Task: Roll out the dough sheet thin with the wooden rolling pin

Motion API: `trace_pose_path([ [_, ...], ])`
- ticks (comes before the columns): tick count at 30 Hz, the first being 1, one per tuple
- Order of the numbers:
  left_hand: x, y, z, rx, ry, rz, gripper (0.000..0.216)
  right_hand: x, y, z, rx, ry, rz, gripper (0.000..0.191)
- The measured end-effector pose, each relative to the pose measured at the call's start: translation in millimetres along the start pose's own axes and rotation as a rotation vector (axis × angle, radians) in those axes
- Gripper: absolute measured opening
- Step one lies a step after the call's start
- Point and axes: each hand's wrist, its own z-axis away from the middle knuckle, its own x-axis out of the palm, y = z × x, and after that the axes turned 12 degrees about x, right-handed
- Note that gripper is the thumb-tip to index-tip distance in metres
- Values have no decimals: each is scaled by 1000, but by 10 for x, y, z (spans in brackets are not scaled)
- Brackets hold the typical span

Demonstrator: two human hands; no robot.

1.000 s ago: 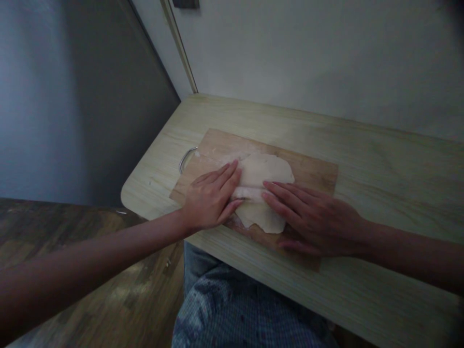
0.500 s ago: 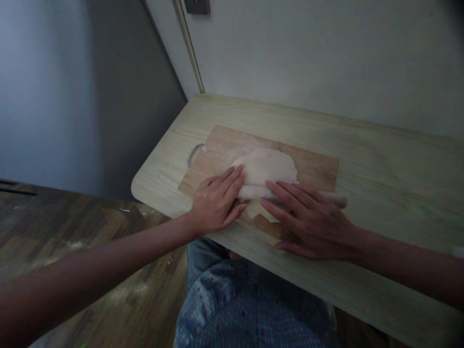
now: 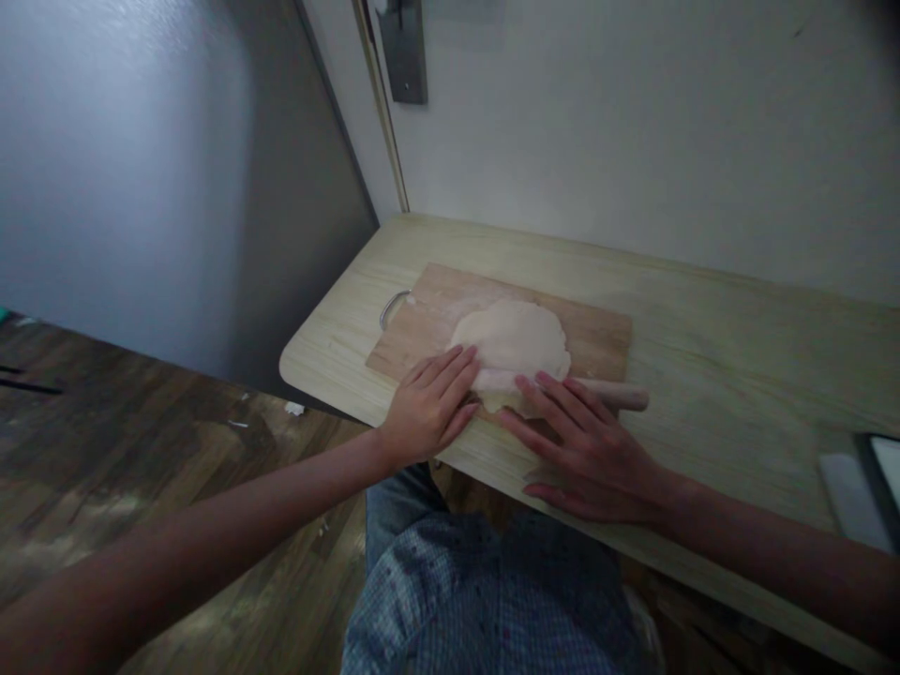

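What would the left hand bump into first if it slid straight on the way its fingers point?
Most likely the dough: the left hand points across the cutting board, and the flat dough lies just past its fingertips. The rolling pin seems to sit under those fingers.

Matt dough (image 3: 512, 339), wooden board (image 3: 597, 336)

The pale wooden table (image 3: 738, 337) had lots of bare room to the right of the brown wooden cutting board (image 3: 436, 309), as far as a dark flat slab (image 3: 878, 478) near the right edge. The white wall (image 3: 633, 141) closed off the far side. On the board, the flat round dough (image 3: 513, 337) filled the middle. The wooden rolling pin (image 3: 619, 396) lay across the near side under the flat left hand (image 3: 428, 408) and right hand (image 3: 591, 450), blocking the way in from the front.
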Motion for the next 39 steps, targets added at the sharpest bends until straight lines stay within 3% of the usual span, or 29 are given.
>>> trace_pose_path([
  [5,0,28,-16,-47,4,34,43,-61,-3,-70,51,78,-6,49],
  [9,-10,-21,-55,-67,-14,75,43,-124,161,-146,186,191,24,31],
  [12,-55,-45,-93,-75,1,79,41,-130,296,-149,245,188,130,26],
  [16,-237,10,-236,-42,210,79,38,-71,376,-127,335,132,173,41],
  [18,-388,55,-381,-64,360,155,34,-28,397,-135,486,122,108,45],
  [20,-549,79,-580,-174,458,337,25,13,432,-162,667,123,-26,46],
  [21,-617,76,-694,-254,447,493,22,31,458,-181,745,135,-122,46],
  [24,-692,3,-1045,-456,289,1060,43,78,553,-232,910,224,-469,50],
  [27,-507,-102,-1297,-599,122,1428,52,104,626,-244,1037,309,-788,54],
  [29,-276,-139,-1369,-695,-125,1617,53,112,652,-230,1090,322,-962,56],
  [31,-35,-137,-1371,-748,-287,1658,53,120,668,-214,1122,324,-1092,57],
  [34,206,-110,-1319,-755,-276,1581,48,139,688,-204,1151,327,-1197,56],
  [39,249,-223,-1290,-848,-313,1856,51,162,685,-210,1108,302,-1155,51],
])
